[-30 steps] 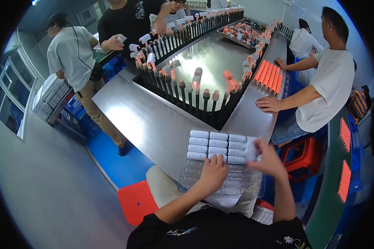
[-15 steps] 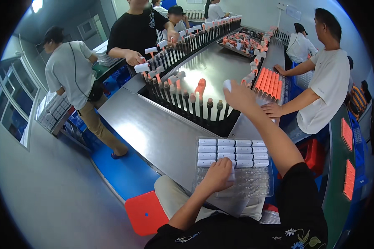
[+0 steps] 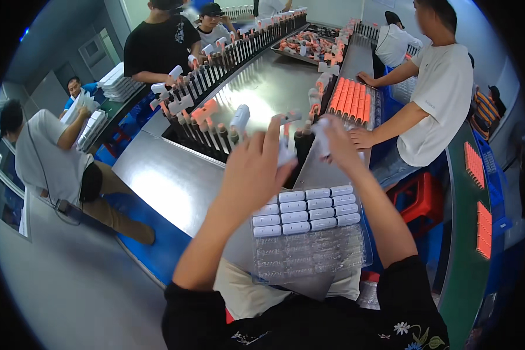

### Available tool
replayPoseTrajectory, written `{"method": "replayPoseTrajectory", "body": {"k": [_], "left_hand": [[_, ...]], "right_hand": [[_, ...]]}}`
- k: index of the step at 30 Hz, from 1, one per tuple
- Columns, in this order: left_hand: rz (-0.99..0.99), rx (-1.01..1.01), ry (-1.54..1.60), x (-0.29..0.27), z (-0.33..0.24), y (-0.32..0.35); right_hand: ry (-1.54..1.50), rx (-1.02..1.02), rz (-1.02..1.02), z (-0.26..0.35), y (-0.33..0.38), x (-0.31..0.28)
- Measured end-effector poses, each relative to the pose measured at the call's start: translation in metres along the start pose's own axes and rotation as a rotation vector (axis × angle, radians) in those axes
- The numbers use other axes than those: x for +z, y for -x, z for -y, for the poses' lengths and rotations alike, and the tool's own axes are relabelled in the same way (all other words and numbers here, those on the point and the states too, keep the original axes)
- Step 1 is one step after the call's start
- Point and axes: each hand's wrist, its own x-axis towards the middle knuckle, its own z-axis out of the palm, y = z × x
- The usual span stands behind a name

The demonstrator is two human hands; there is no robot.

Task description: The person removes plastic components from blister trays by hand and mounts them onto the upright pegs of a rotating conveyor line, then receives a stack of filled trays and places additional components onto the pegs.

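My left hand reaches over the near corner of the conveyor loop, with a white plastic piece between its thumb and fingers. To its right, my right hand is closed on another white plastic piece; both are smeared by motion. Close by stand black posts in a row, several topped with white or orange pieces, such as a white capped one. Below my hands, a clear blister tray holds rows of white rounded pieces in its far part; its near pockets are bare.
A metal table borders the loop. Farther back lies a metal tray heaped with orange and white parts. Orange pieces fill a tray at right, beside a co-worker's hand. A red stool stands at right.
My left hand has risen from the blister tray to the posts, carrying a white piece. My right hand has drawn nearer to me. The view has shifted, and the co-worker at left has moved.
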Motion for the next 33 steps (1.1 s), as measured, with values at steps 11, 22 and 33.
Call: {"method": "replayPoseTrajectory", "body": {"k": [11,22,33], "left_hand": [[0.62,-0.407,-0.189,0.062,0.137,-0.085],[0.675,-0.555,0.131,0.041,0.122,0.022],[0.137,-0.42,-0.074,0.052,0.062,-0.056]], "right_hand": [[1.029,-0.23,-0.019,0.054,-0.058,0.088],[0.17,-0.269,0.27,-0.021,0.078,0.025],[0.647,-0.014,0.204,-0.064,0.164,-0.11]]}}
